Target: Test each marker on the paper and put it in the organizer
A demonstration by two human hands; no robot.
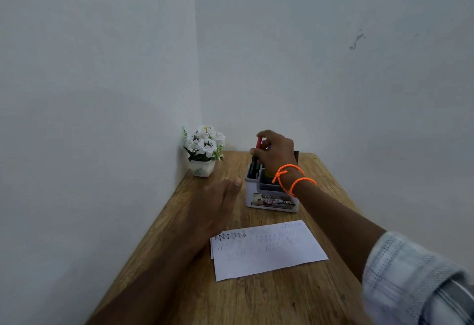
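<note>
The right hand (275, 151) reaches over the white organizer (272, 196) at the back of the wooden table (256, 299), fingers pinching a red-capped marker (257, 150) that stands upright in a rear compartment — other markers are packed beside it. The left hand (218, 204) lies flat and relaxed, just left of the organizer. The scribbled paper (266, 250) sits nearer, a flower pot (204, 153) in the corner.
</note>
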